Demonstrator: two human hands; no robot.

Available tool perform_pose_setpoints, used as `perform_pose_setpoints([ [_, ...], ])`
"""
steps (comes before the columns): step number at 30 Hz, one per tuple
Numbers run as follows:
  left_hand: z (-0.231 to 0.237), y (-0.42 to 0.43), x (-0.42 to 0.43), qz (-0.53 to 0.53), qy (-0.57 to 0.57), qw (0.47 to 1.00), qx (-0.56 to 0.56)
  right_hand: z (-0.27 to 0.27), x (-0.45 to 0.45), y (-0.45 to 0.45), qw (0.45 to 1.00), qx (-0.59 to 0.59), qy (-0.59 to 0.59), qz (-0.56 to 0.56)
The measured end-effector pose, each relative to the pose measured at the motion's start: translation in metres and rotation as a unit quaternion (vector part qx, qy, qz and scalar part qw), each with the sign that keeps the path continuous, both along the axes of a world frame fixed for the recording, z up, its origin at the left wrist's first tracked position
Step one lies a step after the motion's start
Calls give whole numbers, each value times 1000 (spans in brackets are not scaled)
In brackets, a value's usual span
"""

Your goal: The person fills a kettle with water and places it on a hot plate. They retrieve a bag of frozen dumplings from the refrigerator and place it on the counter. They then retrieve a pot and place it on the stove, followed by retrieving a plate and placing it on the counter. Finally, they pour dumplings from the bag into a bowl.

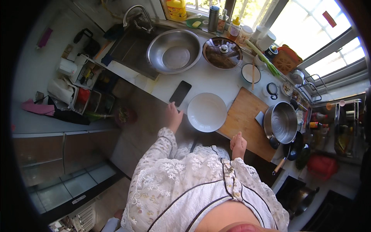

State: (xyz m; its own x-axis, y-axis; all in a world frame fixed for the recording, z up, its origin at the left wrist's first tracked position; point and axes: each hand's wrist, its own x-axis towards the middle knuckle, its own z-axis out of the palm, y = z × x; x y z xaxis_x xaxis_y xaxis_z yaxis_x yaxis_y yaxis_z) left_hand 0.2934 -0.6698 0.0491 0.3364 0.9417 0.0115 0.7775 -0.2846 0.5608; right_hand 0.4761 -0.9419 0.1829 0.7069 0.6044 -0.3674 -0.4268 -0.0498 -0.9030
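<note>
My left hand (174, 117) is at the counter's front edge, just below a dark smartphone (180, 93), and appears to hold nothing. To its right, a wide white bowl (207, 112) rests at the edge, its inside bare. My right hand (238, 145) hangs in front of a wooden cutting board (246, 119) with its fingers curled in and nothing visible in them. A flat pale blade-like piece (260, 118) lies on the board, partly covered by a steel steamer pot (280, 122) with holes in its base.
Behind are a large steel basin (176, 52) beside the sink, a glass-lidded pan (223, 53) and a small bowl (250, 73) with chopsticks (253, 75). Bottles and a green onion (263, 59) line the windowsill. Pans stand right. Another person's sleeve (111, 224) shows at lower left.
</note>
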Motion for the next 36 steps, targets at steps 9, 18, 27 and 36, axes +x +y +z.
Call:
perform_pose_setpoints([
  [9, -32, 48, 16, -39, 44, 998, 25, 38, -37, 29, 964, -126, -232, -36],
  [18, -44, 54, 18, -48, 51, 996, 54, 58, -22, 19, 928, -154, -314, -131],
  [27, -1, 69, 31, -36, 83, 994, -57, 49, -25, 34, 942, -182, -273, -63],
  [36, -24, 107, 18, 47, -251, 874, -413, 29, -23, 71, 970, -124, -196, 78],
])
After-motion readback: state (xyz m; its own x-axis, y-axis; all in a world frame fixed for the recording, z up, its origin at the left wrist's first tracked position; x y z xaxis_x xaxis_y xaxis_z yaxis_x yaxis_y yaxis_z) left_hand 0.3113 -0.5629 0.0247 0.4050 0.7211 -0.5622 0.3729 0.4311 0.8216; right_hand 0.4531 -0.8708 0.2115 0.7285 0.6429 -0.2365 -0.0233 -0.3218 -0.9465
